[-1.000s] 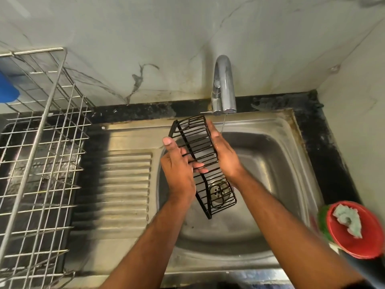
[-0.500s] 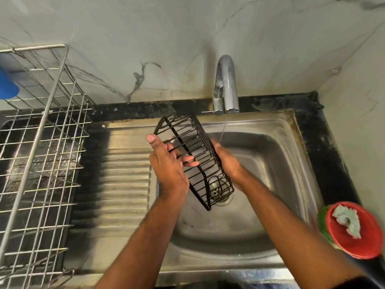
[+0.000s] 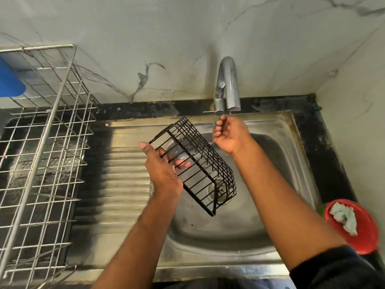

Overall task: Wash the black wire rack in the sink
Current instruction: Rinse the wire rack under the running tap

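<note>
The black wire rack [image 3: 200, 161] hangs tilted over the left side of the steel sink [image 3: 279, 197], its long axis running from upper left to lower right. My left hand [image 3: 160, 165] grips its left side, fingers poking through the wires. My right hand [image 3: 229, 134] is off the rack, cupped under the chrome tap [image 3: 228, 86], where a thin stream of water falls onto its fingers. The drain shows through the rack's lower end.
A ribbed draining board [image 3: 116, 184] lies left of the basin. A tall silver wire dish rack [image 3: 41, 147] stands at far left with a blue object [image 3: 10, 80] behind it. A red bowl [image 3: 358, 226] holding a pale scrubber sits at right on the black counter edge.
My right hand has let go of the rack and risen under the tap's stream. My left hand alone now holds the rack, which has swung left and upward.
</note>
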